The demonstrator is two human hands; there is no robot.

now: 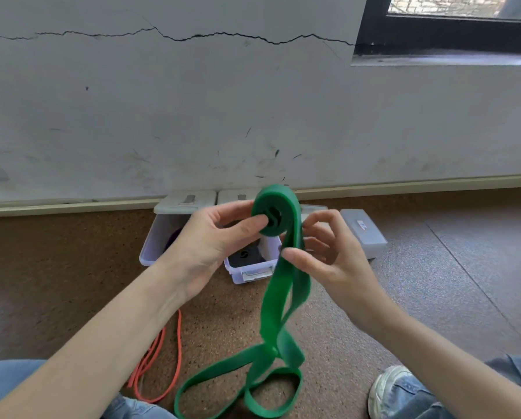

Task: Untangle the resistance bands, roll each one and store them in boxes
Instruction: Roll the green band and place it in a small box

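Note:
A wide green resistance band [279, 300] is partly wound into a roll held up in front of me, and its loose length hangs down to loops on the floor. My left hand [220, 237] pinches the roll between thumb and fingers. My right hand [322, 252] holds the hanging strand just under the roll with thumb and curled fingers. A thin orange band [177, 352] lies on the floor by my left knee. Behind my hands stand open clear boxes: one at left [153, 243] with a dark purple roll inside, one in the middle [253, 267] holding a black roll.
A closed clear box [365, 231] sits to the right by the wall. The box lids lean open against the white wall's baseboard. My knees in jeans and a white shoe [389, 388] frame the brown speckled floor.

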